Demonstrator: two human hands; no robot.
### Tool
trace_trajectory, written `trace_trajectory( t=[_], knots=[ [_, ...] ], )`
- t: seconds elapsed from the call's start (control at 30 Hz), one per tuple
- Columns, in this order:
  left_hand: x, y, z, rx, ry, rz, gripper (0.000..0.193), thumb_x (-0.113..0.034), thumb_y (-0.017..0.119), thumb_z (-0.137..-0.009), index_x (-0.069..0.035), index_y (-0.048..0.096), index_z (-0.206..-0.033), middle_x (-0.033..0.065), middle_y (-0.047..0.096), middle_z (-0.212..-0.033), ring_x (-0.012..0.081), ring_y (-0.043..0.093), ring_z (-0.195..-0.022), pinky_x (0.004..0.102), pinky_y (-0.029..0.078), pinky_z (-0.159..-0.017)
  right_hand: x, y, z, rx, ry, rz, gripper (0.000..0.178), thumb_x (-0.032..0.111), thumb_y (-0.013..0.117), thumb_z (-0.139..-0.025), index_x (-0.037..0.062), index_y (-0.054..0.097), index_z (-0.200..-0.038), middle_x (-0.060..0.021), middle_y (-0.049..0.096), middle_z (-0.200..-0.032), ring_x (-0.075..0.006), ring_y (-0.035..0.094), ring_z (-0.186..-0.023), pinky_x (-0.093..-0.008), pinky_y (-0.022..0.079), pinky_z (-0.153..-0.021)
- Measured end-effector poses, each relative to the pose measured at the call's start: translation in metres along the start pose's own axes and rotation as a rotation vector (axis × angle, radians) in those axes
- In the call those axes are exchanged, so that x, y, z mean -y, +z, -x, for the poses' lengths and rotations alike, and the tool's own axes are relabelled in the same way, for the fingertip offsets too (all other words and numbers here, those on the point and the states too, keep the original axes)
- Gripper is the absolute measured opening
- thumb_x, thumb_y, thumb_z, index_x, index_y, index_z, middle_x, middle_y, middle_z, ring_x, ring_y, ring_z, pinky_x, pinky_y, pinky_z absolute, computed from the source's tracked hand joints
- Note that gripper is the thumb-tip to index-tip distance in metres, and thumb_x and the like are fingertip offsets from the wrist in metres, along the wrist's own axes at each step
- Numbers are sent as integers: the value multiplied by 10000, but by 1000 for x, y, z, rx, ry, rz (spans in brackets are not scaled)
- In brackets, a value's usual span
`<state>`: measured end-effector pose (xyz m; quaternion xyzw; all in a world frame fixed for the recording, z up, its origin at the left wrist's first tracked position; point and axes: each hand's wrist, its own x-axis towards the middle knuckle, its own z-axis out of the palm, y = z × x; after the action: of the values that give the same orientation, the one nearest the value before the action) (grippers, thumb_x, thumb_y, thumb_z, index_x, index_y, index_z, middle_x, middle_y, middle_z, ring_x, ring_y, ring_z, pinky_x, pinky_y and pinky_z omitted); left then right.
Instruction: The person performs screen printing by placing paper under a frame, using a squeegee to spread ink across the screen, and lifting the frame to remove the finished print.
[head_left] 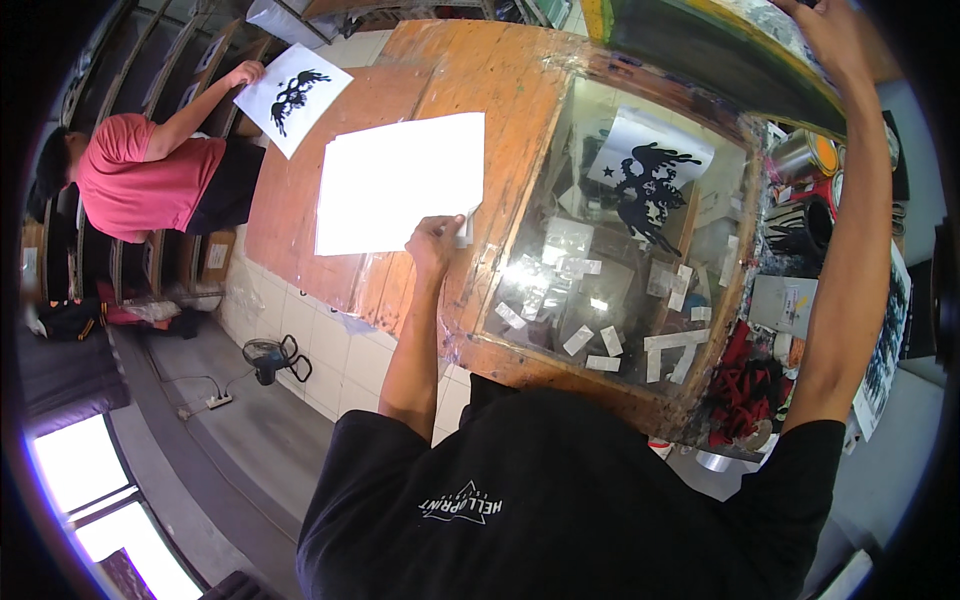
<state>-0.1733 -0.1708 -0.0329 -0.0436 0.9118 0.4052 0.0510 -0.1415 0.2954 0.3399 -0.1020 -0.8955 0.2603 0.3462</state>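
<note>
My left hand [435, 243] is at the near right corner of a stack of white paper sheets [400, 185], thumb and fingers pinching the corner, which lifts slightly. Up at the far right, my right hand [825, 35] grips the edge of a raised screen printing frame [720, 65] with yellow-green stained sides. Between them a glass panel [625, 300] is set into the wooden table [490, 75]. A black winged design [650, 195] shows there against a white area; I cannot tell whether it is on, under or reflected in the glass. Several pale tape pieces [578, 340] are scattered over the glass.
At left, a co-worker in a pink shirt [135, 175] holds a printed sheet [290, 100] beside shelves [150, 70]. Cans [800, 157], a dark tub [798, 228] and red and black cloths [748, 395] crowd the table's right side. A fan [265, 358] stands on the floor.
</note>
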Motion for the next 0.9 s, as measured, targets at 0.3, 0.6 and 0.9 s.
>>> trace_trajectory(
  t=[0.3, 0.6, 0.9],
  knots=[
    [-18, 1, -11, -230, 32, 47, 246, -299, 813, -851, -62, 808, -916, 200, 732, -1194, 317, 702, -1034, 382, 525, -927, -8, -3, -6, 43, 35, -60, 364, -70, 731, -805, -26, 714, -1166, -122, 752, -1054, -202, 669, -985, -320, 509, -921],
    [-99, 142, 44, 149, 527, -516, 669, -542, 483, -1015, -163, 430, -1564, 291, 227, -1652, 552, 70, -1531, 828, 29, -1100, 5, -12, -7, 108, 44, 118, 362, 40, 766, -820, 54, 743, -1180, -166, 757, -1127, -257, 699, -1055, -384, 519, -963],
    [-192, 254, 78, 393, 1035, -454, 671, -524, 518, -1017, -182, 398, -1582, 271, 235, -1654, 496, 108, -1549, 775, 93, -1151, -26, -16, -25, 169, -10, 99, 279, 23, 640, -818, 7, 765, -1066, -242, 747, -1032, -345, 735, -918, -423, 589, -848]
  ],
)
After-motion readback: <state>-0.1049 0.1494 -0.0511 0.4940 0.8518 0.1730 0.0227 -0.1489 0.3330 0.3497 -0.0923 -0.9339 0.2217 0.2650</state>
